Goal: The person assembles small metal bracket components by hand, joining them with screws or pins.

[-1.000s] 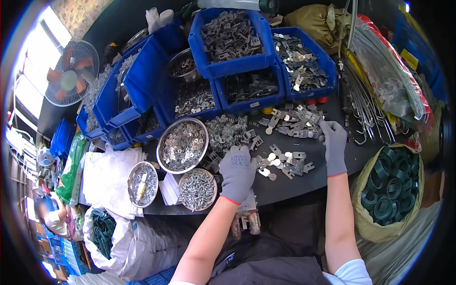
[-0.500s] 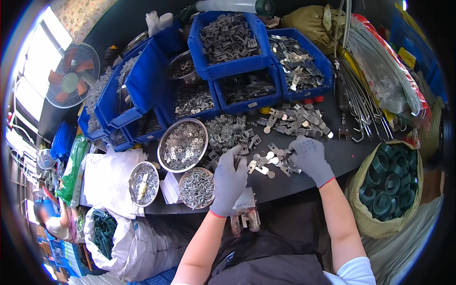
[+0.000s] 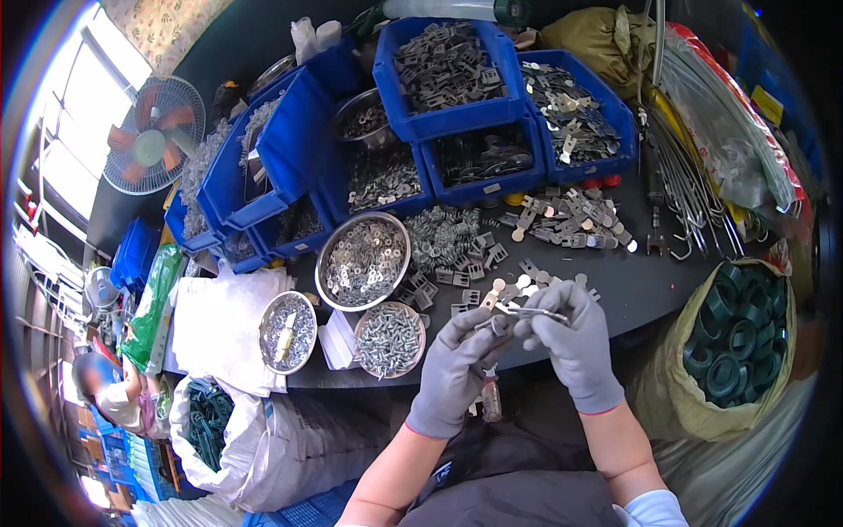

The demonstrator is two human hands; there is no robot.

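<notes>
Closely holding both gloved hands near each other, fingertips almost meeting. Pinching a small grey metal clip (image 3: 494,326) between curled thumb and fingers of the left hand (image 3: 455,369), mostly covering its shape. Gripping a thin flat metal piece (image 3: 540,313) between closed thumb and fingers of the right hand (image 3: 572,351), pointing one end leftward; not clearly showing any contact with the clip. Holding both pieces over the near edge of a dark table (image 3: 645,285).

Facing loose metal plates (image 3: 527,283) just beyond the fingers, with a heap of springs (image 3: 439,237) farther left. Sharing the surface with a dish (image 3: 421,338) of screws, a steel bowl (image 3: 360,307) of washers and a stack of white slips (image 3: 338,342). Looking toward stacked blue bins (image 3: 461,127) full of metal parts at the back, and bent metal rods (image 3: 694,193) to the right. Sitting between a woven sack (image 3: 676,395) of dark green rings and a white sack (image 3: 272,448) of green straps. Sharing the room with a fan (image 3: 151,140), a bright window (image 3: 57,167) and another person (image 3: 123,395) at far left.

Showing a small pale label (image 3: 492,188) on one lower bin and a yellow label (image 3: 767,104) at far right, both too small for reading.
</notes>
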